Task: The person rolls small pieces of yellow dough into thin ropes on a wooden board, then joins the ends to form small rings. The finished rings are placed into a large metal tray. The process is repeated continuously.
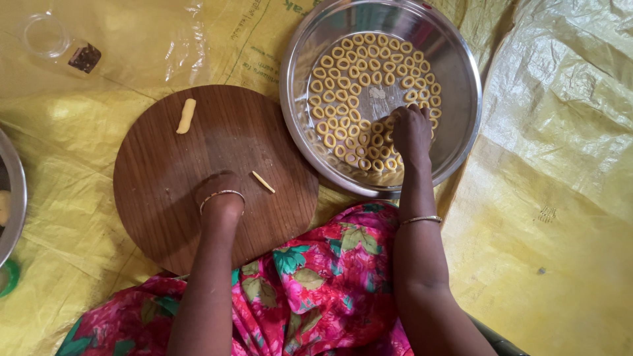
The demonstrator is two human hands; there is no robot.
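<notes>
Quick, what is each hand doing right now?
Left hand: curled, pressing on the round wooden board; contents cannot be told.
Right hand: fingers down among dough rings in the steel bowl; grip unclear.

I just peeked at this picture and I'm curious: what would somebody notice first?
First, the big shiny steel bowl at top right, its bottom lined with rows of little dough rings, where the right hand reaches in. Next, the round wooden board in the middle, where the left hand presses down, with a small dough stick at its far edge. Under everything lies a bright yellow plastic sheet.
</notes>
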